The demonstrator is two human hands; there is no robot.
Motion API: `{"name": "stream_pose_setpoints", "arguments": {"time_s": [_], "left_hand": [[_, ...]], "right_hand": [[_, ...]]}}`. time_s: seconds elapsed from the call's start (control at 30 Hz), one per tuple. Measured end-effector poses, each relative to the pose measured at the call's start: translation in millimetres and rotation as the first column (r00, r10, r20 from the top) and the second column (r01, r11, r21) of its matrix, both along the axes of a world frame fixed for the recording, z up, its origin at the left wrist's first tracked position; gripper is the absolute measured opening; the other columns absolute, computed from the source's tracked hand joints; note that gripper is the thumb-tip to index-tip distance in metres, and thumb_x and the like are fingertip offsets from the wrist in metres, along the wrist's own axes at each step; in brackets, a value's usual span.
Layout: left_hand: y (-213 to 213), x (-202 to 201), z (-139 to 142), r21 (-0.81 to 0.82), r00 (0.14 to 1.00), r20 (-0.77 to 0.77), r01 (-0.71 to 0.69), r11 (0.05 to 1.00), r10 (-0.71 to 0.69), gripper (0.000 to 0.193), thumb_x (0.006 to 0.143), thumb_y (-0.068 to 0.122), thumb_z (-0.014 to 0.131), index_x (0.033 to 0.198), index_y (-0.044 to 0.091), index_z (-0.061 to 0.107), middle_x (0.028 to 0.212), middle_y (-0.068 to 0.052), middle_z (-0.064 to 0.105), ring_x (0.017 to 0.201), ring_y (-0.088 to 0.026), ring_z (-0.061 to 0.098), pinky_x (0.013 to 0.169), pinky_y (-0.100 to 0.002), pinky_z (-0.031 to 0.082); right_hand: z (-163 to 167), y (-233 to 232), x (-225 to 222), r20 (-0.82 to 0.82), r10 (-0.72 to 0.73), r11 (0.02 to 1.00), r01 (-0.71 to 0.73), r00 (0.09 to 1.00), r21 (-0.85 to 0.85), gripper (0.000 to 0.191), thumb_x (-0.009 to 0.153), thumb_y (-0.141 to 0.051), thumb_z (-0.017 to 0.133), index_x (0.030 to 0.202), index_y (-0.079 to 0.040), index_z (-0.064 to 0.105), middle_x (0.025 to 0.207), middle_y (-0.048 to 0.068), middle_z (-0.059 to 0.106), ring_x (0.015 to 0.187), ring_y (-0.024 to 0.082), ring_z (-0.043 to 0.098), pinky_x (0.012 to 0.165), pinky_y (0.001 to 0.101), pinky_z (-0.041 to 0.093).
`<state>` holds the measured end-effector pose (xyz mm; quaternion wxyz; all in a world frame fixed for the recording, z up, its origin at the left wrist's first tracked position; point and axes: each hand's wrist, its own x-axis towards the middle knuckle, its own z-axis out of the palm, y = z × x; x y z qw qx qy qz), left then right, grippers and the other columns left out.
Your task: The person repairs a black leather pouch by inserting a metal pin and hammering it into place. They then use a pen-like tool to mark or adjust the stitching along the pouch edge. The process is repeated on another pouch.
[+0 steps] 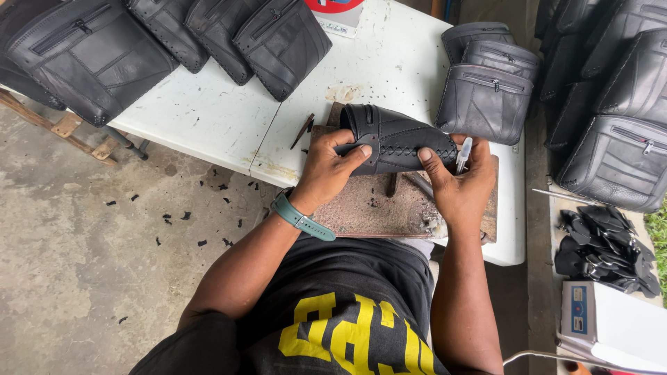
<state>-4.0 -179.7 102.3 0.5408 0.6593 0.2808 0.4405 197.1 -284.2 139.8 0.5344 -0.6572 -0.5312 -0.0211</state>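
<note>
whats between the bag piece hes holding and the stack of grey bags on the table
In the head view, only bare white table lies between the held black leather bag piece and the stacked grey bags; the gap is narrow, with a few dark scraps.

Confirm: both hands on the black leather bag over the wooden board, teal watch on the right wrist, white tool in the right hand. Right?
One error: the teal watch is on the left wrist, not the right. The head view shows it just below the left hand. The rest stands: both hands hold the black leather bag over the wooden board, and the right hand holds the white tool.
</note>
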Motion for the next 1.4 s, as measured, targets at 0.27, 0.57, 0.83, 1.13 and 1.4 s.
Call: {"name": "stream_pose_setpoints", "arguments": {"time_s": [0.27, 0.57, 0.83, 1.13, 1.4], "left_hand": [[1.0, 5.4, 0.2, -0.02, 0.997, 0.069, -0.017, 1.0, 0.019, 0.009, 0.095, 0.012, 0.071, 0.097, 0.004, 0.075, 0.082, 0.0, 0.072, 0.074, -0.004, 0.063, 0.066, -0.022, 0.054], [1.9, 2.6, 7.5, 0.005, 0.999, 0.047, -0.001, 1.0, 0.001, 0.016, 0.095, 0.014, 0.07, 0.106, 0.003, 0.075, 0.093, -0.003, 0.077, 0.085, -0.007, 0.069, 0.077, -0.025, 0.058], [1.5, 2.1, 4.8, -0.014, 0.996, 0.088, 0.032, 0.999, -0.03, 0.016, 0.095, 0.017, 0.071, 0.102, 0.003, 0.074, 0.089, -0.001, 0.075, 0.08, -0.004, 0.067, 0.072, -0.023, 0.058], [0.3, 0.3, 4.1, -0.038, 0.998, 0.052, 0.032, 0.999, -0.03, 0.017, 0.096, 0.019, 0.073, 0.09, 0.004, 0.074, 0.07, 0.003, 0.062, 0.064, -0.004, 0.05, 0.056, -0.024, 0.044], [3.4, 3.8, 2.9, 0.065, 0.997, 0.04, -0.066, 0.996, 0.063, 0.008, 0.093, 0.011, 0.073, 0.088, 0.005, 0.072, 0.075, 0.003, 0.067, 0.07, -0.003, 0.058, 0.061, -0.023, 0.051]], "right_hand": [[-10.9, -12.6, 35.1, -0.473, 0.171, 0.984, -0.128, 0.864, 0.122, 0.037, 0.101, -0.029, 0.076, 0.122, -0.001, 0.067, 0.08, 0.003, 0.055, 0.068, 0.011, 0.051, 0.061, 0.0246, 0.043], [-6.8, -38.2, 70.4, -0.527, 0.548, 0.821, -0.297, 0.65, 0.488, 0.058, 0.12, -0.047, 0.041, 0.124, 0.008, 0.06, 0.094, 0.014, 0.062, 0.075, 0.021, 0.066, 0.07, 0.0341, 0.059], [-9.2, -34.1, 52.8, -0.565, 0.533, 0.838, -0.305, 0.629, 0.452, 0.056, 0.119, -0.046, 0.043, 0.126, 0.008, 0.056, 0.104, 0.017, 0.062, 0.075, 0.025, 0.07, 0.07, 0.0343, 0.061], [-12.4, -35.9, 51.4, -0.574, 0.524, 0.846, -0.306, 0.629, 0.437, 0.054, 0.119, -0.045, 0.045, 0.125, 0.007, 0.057, 0.102, 0.015, 0.06, 0.081, 0.026, 0.071, 0.075, 0.0362, 0.063], [-1.6, -39.0, 46.8, -0.564, 0.619, 0.781, -0.351, 0.547, 0.516, 0.033, 0.117, -0.029, 0.058, 0.114, 0.003, 0.056, 0.103, 0.017, 0.064, 0.092, 0.028, 0.076, 0.086, 0.0389, 0.066]]}}
